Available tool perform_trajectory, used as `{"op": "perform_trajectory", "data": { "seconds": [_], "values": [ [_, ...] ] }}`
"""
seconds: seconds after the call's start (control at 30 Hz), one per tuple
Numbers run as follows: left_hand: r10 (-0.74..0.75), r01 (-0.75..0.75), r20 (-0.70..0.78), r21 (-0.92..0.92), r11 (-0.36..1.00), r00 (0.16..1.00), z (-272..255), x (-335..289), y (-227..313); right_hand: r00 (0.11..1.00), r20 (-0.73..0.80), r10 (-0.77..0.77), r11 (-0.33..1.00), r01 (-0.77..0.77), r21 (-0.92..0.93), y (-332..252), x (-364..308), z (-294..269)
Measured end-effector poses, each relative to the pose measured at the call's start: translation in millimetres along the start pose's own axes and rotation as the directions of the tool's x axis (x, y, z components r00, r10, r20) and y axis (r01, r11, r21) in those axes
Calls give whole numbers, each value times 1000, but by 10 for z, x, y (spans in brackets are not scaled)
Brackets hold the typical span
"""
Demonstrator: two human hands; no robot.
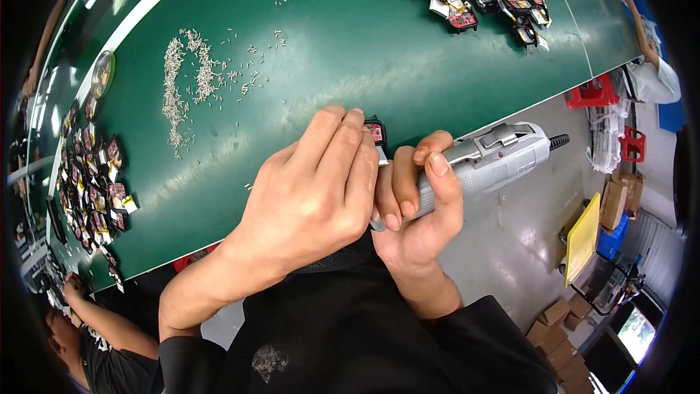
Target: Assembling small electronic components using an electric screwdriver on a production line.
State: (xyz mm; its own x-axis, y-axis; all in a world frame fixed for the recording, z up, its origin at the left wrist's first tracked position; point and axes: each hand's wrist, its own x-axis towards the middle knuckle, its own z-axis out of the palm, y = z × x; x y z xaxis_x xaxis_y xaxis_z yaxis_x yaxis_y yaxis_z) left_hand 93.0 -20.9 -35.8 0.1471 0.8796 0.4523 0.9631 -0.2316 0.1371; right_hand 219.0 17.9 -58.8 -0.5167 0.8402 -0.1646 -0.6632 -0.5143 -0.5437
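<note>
Grey electric screwdriver [496,153] gripped by right hand [419,211]; left hand [313,190] clasps a small red-black part [375,131].

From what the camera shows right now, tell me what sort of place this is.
Probably an electronics assembly line: a long green bench, heaps of small circuit-board parts, a scatter of tiny screws, and a grey electric screwdriver held in the right hand.

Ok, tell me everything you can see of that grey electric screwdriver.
The electric screwdriver has a light grey, plastic-looking body with a metal lever clip on top and a dark cable collar at its rear end. It lies tilted across the green table's near edge, rear end out over the floor. The right hand wraps its ribbed grip; the left hand covers the tip, so the bit is hidden.
</note>
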Motion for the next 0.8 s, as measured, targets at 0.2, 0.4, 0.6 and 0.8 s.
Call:
{"op": "perform_trajectory", "data": {
  "seconds": [0.2, 0.4, 0.6, 0.8],
  "values": [
    [-53, 56, 142, -17, 998, 989, -105, -1, 55, 987, 153, 38, 999, -38, -4, -183, 75, -50],
    [-86, 110, 208, -103, 989, 974, -152, -73, 44, 851, 512, -117, 971, 207, -122, -790, 447, 60],
    [-47, 54, 219, -24, 998, 975, -111, -116, 87, 810, 576, -112, 943, 270, -196, -751, 733, 148],
    [-50, 63, 205, -55, 997, 977, -101, -119, 65, 827, 558, -66, 947, 229, -227, -652, 808, 137]
  ]
}}
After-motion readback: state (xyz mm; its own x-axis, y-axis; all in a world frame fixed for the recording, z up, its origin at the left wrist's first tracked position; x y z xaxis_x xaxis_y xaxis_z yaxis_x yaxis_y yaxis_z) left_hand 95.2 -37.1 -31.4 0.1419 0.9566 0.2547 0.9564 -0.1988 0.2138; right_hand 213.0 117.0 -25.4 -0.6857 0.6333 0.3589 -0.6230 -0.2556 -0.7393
